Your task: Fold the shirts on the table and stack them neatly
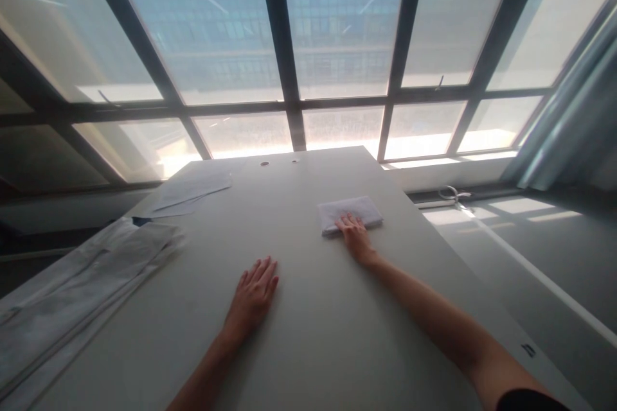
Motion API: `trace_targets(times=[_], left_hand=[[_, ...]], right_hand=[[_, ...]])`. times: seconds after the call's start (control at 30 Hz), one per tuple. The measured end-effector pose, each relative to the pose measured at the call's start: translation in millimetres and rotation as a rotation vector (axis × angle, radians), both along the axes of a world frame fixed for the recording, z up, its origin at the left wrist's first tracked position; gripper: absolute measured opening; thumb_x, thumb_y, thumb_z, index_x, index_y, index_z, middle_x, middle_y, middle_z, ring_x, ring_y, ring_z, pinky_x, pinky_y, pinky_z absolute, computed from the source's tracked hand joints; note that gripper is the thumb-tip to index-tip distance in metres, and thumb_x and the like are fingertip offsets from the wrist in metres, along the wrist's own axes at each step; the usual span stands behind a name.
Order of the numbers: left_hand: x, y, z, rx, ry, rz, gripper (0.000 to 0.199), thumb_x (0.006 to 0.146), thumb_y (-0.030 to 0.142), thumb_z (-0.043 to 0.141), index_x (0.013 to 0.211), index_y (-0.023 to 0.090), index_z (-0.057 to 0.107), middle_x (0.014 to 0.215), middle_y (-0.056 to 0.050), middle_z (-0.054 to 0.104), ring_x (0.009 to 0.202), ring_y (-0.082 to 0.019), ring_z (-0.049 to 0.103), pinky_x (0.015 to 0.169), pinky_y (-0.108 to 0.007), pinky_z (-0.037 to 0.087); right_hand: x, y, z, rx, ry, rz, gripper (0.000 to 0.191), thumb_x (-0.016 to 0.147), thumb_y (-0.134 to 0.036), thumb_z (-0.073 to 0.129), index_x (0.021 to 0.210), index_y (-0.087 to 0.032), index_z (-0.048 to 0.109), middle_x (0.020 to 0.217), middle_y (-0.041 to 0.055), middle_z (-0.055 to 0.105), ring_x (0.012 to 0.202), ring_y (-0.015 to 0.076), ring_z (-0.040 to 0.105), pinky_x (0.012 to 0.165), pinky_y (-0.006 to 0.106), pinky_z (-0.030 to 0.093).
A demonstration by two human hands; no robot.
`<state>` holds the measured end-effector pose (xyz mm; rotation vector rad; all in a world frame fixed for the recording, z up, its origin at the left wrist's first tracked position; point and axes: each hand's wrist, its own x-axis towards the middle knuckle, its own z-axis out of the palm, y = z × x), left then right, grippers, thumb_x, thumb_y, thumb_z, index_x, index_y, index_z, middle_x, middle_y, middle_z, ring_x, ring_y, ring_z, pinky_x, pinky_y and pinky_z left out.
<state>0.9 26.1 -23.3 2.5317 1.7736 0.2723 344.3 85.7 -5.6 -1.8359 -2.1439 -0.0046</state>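
Observation:
My right hand [355, 237] lies flat with its fingers spread on a folded white cloth-like bundle [371, 209]. The bundle is a low rectangle on the white table [308, 334], right of the middle. My left hand [254, 292] rests palm down on the bare tabletop, its fingers stretched out and close together, holding nothing. It is to the left of the bundle and nearer to me, apart from it. What lies under my right palm is hidden.
Along the table's left side lie long pale garments or sheets [96, 289]. Behind them are thin white papers [193, 192]. A small round hole [264, 164] is near the far edge. Windows [231, 26] stand beyond, a curtain [573, 103] at right, and a white cable [530, 266] runs below the right edge.

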Motion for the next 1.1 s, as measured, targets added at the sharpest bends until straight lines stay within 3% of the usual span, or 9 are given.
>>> trace_targets(times=[0.23,0.37,0.47,0.6,0.77,0.93,1.1], left_hand=[[-3.4,4.5,-3.1,-0.011,-0.002,-0.008,0.058,0.104,0.043,0.024,0.154,0.024,0.045,0.161,-0.004,0.039,0.151,-0.027,0.029,0.122,-0.051,0.024],[-3.6,5.6,-2.9,-0.012,0.003,-0.013,0.057,0.104,0.043,0.024,0.154,0.024,0.045,0.16,-0.004,0.039,0.151,-0.026,0.03,0.122,-0.05,0.024],[-4.1,6.7,-3.5,-0.011,0.003,-0.013,0.056,0.103,0.042,0.026,0.153,0.024,0.046,0.16,-0.004,0.04,0.15,-0.026,0.031,0.121,-0.05,0.025],[-3.6,8.5,-3.4,-0.012,0.001,-0.006,0.056,0.103,0.041,0.027,0.152,0.025,0.048,0.159,-0.005,0.041,0.15,-0.026,0.032,0.122,-0.049,0.025],[-0.3,11.1,-1.2,-0.016,0.003,-0.008,0.057,0.103,0.043,0.026,0.154,0.024,0.046,0.16,-0.004,0.04,0.151,-0.026,0.031,0.122,-0.049,0.024],[0.4,12.2,-0.6,-0.013,0.004,-0.005,0.056,0.104,0.043,0.026,0.153,0.025,0.046,0.16,-0.004,0.04,0.151,-0.025,0.03,0.122,-0.048,0.023],[2.1,11.1,2.0,-0.024,-0.005,-0.014,0.056,0.104,0.042,0.027,0.154,0.023,0.045,0.161,-0.005,0.039,0.151,-0.026,0.03,0.122,-0.049,0.023]], right_hand=[[75.4,62.5,-6.8,0.024,0.022,-0.165,0.053,0.098,-0.011,0.03,0.142,-0.022,0.059,0.156,0.0095,0.047,0.148,0.0286,0.034,0.12,0.052,0.026],[114.8,82.8,-7.4,0.025,0.027,-0.172,0.052,0.098,-0.013,0.033,0.143,-0.022,0.058,0.156,0.0073,0.046,0.148,0.027,0.034,0.121,0.05,0.025],[129.0,91.0,-7.4,0.037,0.032,-0.194,0.052,0.097,-0.013,0.034,0.141,-0.021,0.059,0.155,0.0078,0.048,0.147,0.0274,0.034,0.121,0.051,0.022],[116.0,90.0,-10.3,0.079,0.037,-0.26,0.048,0.098,-0.018,0.035,0.139,-0.016,0.061,0.153,0.0135,0.049,0.147,0.03,0.033,0.122,0.054,0.014],[76.5,74.5,-12.6,0.077,0.029,-0.206,0.055,0.098,-0.032,0.042,0.149,-0.011,0.048,0.157,0.0165,0.043,0.147,0.0309,0.032,0.12,0.048,0.022],[53.0,54.4,-11.1,-0.002,0.044,-0.152,0.05,0.099,-0.035,0.041,0.142,-0.012,0.056,0.16,0.0162,0.039,0.148,0.0308,0.029,0.119,0.048,0.023],[37.0,33.0,-14.5,-0.019,0.063,-0.107,0.051,0.099,-0.034,0.041,0.146,-0.014,0.052,0.157,0.0156,0.044,0.147,0.0274,0.034,0.12,0.047,0.024]])
